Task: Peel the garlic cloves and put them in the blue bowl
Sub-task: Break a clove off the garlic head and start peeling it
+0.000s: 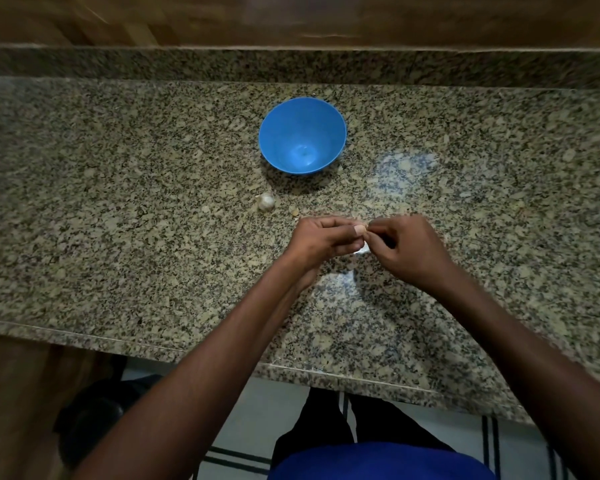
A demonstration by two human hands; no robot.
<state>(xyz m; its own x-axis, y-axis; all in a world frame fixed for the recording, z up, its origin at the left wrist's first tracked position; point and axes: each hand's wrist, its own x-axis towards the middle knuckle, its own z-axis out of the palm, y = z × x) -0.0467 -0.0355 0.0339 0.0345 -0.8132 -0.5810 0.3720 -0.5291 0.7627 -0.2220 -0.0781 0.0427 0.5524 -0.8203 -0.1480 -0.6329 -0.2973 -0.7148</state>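
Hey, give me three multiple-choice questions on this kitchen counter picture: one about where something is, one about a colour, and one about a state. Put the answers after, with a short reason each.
1. Where does the garlic bulb lie?
A. Inside the bowl
B. On the counter, near the bowl, on its left front side
C. On the floor

2. What colour is the bowl?
A. Blue
B. Red
C. White

3. What is in the bowl?
A. Several peeled cloves
B. Water
C. Nothing that shows

Answers:
1 B: the bulb rests on the granite counter, apart from the bowl and between it and the hands.
2 A: its wall and inside are plain blue.
3 C: the bare bottom shows, while the left hand and right hand both pinch a garlic clove above the counter.
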